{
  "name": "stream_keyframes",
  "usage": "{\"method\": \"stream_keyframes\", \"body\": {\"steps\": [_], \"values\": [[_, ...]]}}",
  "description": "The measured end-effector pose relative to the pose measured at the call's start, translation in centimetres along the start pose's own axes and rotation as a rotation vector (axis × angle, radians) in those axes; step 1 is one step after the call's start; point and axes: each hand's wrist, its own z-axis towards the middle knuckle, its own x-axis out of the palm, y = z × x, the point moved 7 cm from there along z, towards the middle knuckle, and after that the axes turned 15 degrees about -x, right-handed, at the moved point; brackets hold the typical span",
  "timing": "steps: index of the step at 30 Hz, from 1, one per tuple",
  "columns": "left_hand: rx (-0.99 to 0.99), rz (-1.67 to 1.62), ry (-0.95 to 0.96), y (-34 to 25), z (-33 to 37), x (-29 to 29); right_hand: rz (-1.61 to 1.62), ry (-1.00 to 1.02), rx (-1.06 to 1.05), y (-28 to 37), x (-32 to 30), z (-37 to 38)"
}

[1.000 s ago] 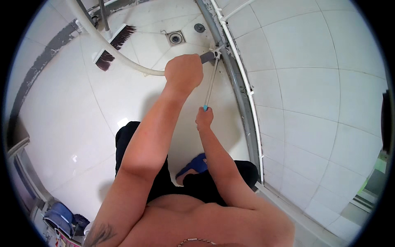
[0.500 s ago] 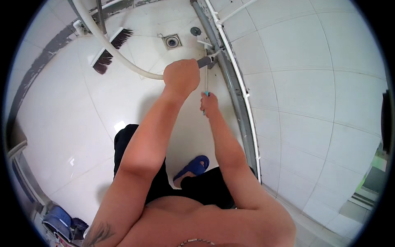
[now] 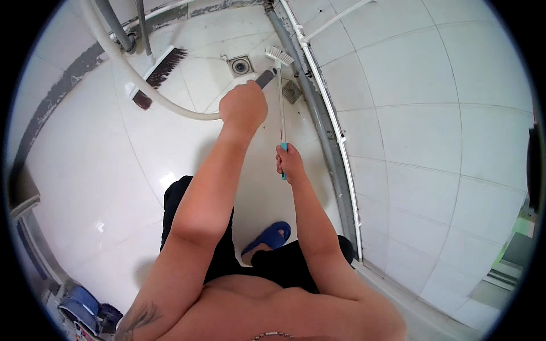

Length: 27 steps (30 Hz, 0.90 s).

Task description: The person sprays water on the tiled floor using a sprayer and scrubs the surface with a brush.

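My left hand (image 3: 244, 108) is closed round the end of a white hose (image 3: 165, 102), just behind its dark grey nozzle (image 3: 265, 78). The nozzle points away and to the right, its tip close beside the brush handle. In my right hand (image 3: 290, 163) is the turquoise grip of a long-handled scrub brush (image 3: 282, 113), fingers wrapped round it. The brush's white bristled head (image 3: 278, 55) is at the far end, low by the grey pipe along the right wall. I cannot tell whether water leaves the nozzle.
A square floor drain (image 3: 242, 66) lies left of the brush head, and a small grey grate (image 3: 292, 92) lies right of its handle. A dark-bristled broom (image 3: 166, 67) stands far left. Grey and white pipes (image 3: 324, 136) run along the tiled right wall. My foot wears a blue slipper (image 3: 274, 235).
My right hand has drawn the brush toward me, and its head now sits further left. The nozzle has shifted left, uncovering the grey grate. Both hands keep their hold.
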Motion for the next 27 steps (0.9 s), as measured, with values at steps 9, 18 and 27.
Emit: {"method": "stream_keyframes", "body": {"steps": [9,18,27], "values": [[-0.071,0.067,0.064,1.3,0.6,-0.7,-0.905,-0.217,-0.413,-1.0,-2.4,-2.8],[-0.003,0.106,0.058,0.3,0.4,-0.2,-0.847,-0.328,-0.522,-1.8,-4.5,-4.6],[0.016,0.088,0.028,-0.4,-0.1,0.0,-0.854,-0.271,-0.519,-2.8,-5.6,-5.3]]}}
